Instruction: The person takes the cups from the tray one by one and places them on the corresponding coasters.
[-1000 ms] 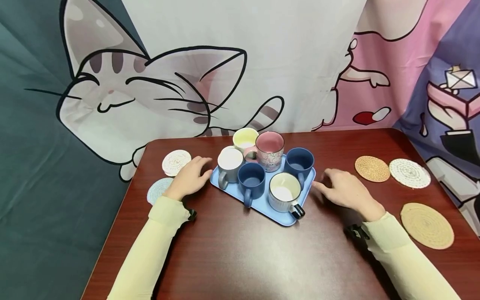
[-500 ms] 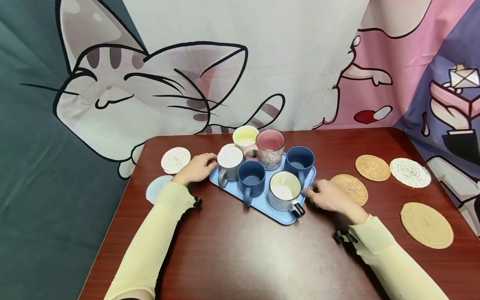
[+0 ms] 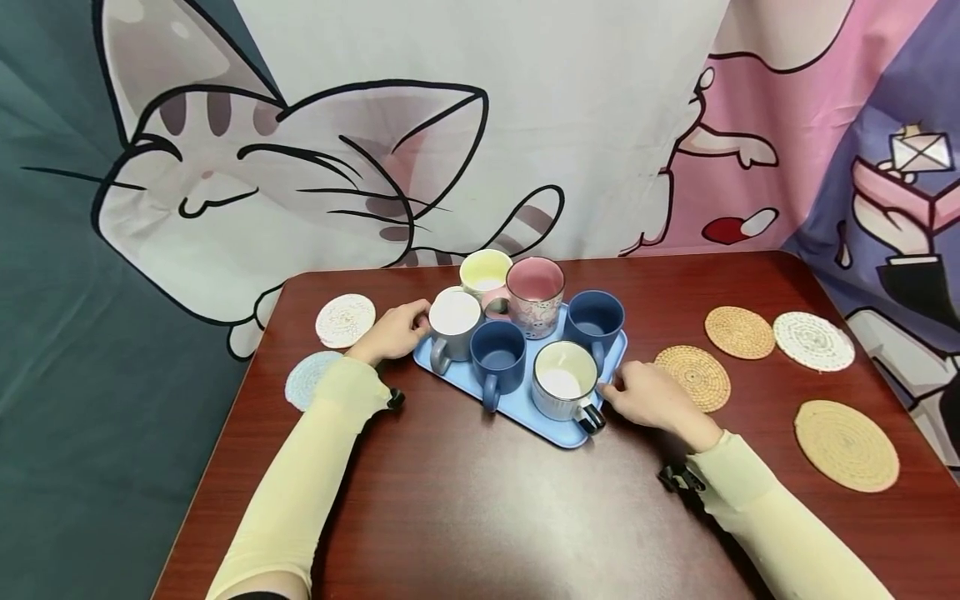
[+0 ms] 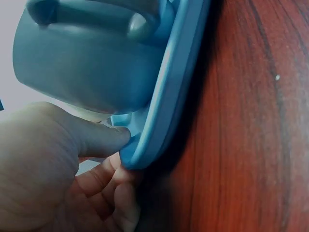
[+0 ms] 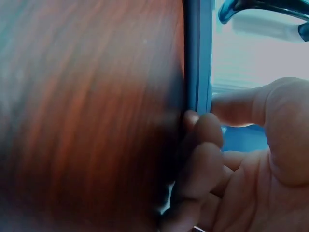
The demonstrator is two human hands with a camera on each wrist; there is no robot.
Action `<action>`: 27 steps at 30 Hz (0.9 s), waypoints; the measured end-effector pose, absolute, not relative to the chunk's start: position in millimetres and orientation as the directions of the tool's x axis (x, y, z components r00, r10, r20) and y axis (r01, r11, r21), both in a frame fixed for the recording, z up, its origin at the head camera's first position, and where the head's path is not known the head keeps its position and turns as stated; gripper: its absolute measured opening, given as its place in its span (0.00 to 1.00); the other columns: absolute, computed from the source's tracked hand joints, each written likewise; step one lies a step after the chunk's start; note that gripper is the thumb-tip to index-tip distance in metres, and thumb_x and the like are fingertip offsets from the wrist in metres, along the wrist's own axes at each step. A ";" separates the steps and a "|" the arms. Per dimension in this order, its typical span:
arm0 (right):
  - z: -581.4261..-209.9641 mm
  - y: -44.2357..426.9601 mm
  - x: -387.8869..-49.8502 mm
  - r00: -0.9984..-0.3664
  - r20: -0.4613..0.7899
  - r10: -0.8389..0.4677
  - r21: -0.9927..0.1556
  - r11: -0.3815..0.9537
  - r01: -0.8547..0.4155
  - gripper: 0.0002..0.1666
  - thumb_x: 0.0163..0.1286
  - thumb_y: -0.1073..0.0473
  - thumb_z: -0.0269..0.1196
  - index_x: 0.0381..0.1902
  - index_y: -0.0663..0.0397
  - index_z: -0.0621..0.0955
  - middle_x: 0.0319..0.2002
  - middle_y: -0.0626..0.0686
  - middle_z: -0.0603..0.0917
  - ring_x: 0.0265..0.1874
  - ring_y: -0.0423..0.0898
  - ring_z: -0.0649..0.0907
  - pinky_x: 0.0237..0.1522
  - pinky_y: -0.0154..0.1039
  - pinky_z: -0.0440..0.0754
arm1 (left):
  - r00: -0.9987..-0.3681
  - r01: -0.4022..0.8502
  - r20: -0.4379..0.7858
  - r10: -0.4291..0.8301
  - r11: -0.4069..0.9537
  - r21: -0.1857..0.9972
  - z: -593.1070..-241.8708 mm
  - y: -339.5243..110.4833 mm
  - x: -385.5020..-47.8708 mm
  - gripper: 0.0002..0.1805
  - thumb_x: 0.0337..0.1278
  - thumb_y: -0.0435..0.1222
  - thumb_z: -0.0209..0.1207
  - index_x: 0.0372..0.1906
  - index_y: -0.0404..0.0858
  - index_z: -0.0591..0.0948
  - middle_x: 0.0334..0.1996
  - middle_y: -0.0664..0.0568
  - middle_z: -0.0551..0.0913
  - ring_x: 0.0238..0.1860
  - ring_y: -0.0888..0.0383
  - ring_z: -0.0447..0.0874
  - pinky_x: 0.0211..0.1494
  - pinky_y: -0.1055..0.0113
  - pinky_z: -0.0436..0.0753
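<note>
A light blue tray [image 3: 528, 410] lies at an angle on the table, bearing several mugs: a grey one [image 3: 441, 340], two dark blue ones, a pink patterned one [image 3: 542, 315], a yellow one [image 3: 484, 268] and a cream one [image 3: 558, 400] with a black-tipped handle. At the tray's left corner my left hand [image 3: 393, 333] pinches the rim. In the left wrist view its thumb [image 4: 104, 137] lies on top, with fingers curled beneath. My right hand [image 3: 651, 396] grips the right edge; the right wrist view shows the thumb inside and fingers outside and under the rim [image 5: 198, 58].
To the left lie a white coaster [image 3: 345, 321] and a pale blue one [image 3: 306, 382]. On the right are two tan woven coasters, a white one [image 3: 813, 342] and a larger beige mat [image 3: 847, 446]. A printed cloth [image 3: 600, 100] hangs behind the table.
My left hand has moved right onto the tray's corner. My right hand has come left to the tray's edge and closed there, uncovering a tan coaster. The tray looks unmoved on the table.
</note>
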State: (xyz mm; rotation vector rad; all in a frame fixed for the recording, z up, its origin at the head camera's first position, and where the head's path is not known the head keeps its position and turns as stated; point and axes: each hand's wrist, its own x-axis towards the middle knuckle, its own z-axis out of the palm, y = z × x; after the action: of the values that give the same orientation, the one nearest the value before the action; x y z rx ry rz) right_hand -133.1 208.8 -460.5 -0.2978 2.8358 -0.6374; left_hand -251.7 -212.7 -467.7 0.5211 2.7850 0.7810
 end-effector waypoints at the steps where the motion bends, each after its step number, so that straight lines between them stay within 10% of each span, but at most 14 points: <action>1: -460.8 208.9 -132.4 -0.953 -0.177 -0.246 -0.454 0.879 -0.142 0.22 0.71 0.49 0.63 0.17 0.48 0.74 0.14 0.46 0.71 0.17 0.44 0.73 0.22 0.39 0.67 | -0.920 0.273 -0.099 0.380 0.800 0.535 -467.8 -212.1 -251.1 0.05 0.68 0.33 0.55 0.46 0.43 0.78 0.32 0.52 0.79 0.36 0.53 0.78 0.42 0.62 0.73; 27: -454.2 207.6 -138.0 -0.911 -0.271 -0.310 -0.459 0.874 -0.161 0.24 0.75 0.54 0.56 0.16 0.50 0.76 0.07 0.43 0.77 0.14 0.41 0.79 0.26 0.39 0.76 | -0.947 0.249 -0.070 0.312 0.858 0.450 -469.5 -210.6 -219.7 0.04 0.72 0.38 0.57 0.46 0.45 0.76 0.29 0.54 0.76 0.31 0.54 0.76 0.38 0.61 0.72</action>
State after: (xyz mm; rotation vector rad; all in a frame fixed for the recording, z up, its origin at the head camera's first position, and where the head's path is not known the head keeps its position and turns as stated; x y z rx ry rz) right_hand -138.0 207.6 -454.2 -0.3513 2.7056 -0.6215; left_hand -219.7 -210.6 -469.5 0.4393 2.8916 0.6715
